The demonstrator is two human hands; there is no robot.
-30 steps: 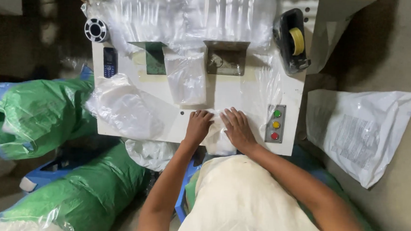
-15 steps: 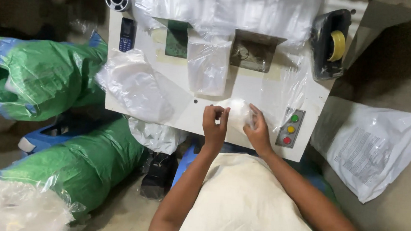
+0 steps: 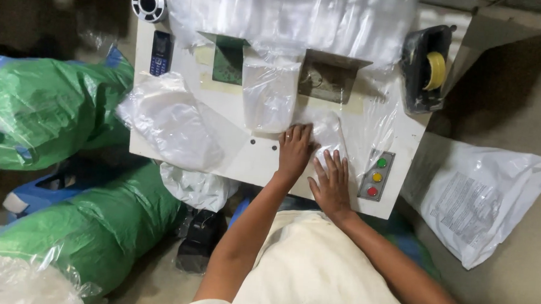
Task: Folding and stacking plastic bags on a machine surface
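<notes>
Both hands lie flat, palms down, on a clear plastic bag [image 3: 324,133] spread on the white worktop [image 3: 162,103] near its front edge. The left hand [image 3: 295,150] rests with fingers extended and close together, pressing the bag just below the clear pouch [image 3: 268,96] that hangs at the middle of the worktop. The right hand [image 3: 332,183] lies just beside it, slightly nearer the front edge, with fingers extended and spread apart; neither hand is closed around anything. A control panel [image 3: 375,176] with green, yellow and red buttons sits at the front right corner, just beside the right hand. A black tape dispenser [image 3: 424,70] with a yellow roll stands at the right edge. A dark mobile phone [image 3: 160,52] and a black-and-white spool [image 3: 148,2] lie at the back left corner. A crumpled clear bag [image 3: 173,122] overhangs the left front part of the worktop. A heap of clear plastic [image 3: 290,14] covers the back edge. On the floor, green sacks [image 3: 51,103] lie to the left and a white printed bag [image 3: 478,194] to the right.
</notes>
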